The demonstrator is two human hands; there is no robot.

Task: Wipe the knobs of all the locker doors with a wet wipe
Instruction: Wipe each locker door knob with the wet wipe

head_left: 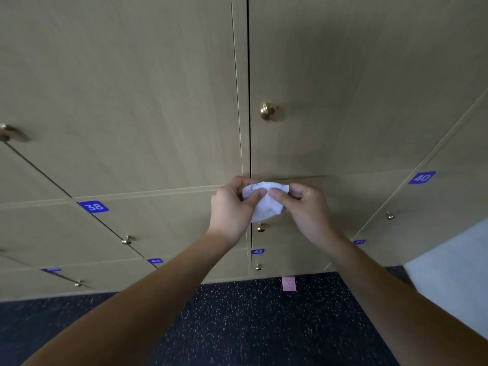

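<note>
Both arms are reaching forward and up, bare from the elbow to the wrist, and coming close together at the hands. The left hand [232, 207] is showing its back to the camera, with its fingers curled and its thumb pinching the white wipe [264, 204]. The right hand [303, 207] is just beside it, fingers curled too, with its thumb and first finger pinching the other side of the wipe. The two thumbs are almost touching. Both wrists are bending a little, and the hands are holding level with each other.
</note>
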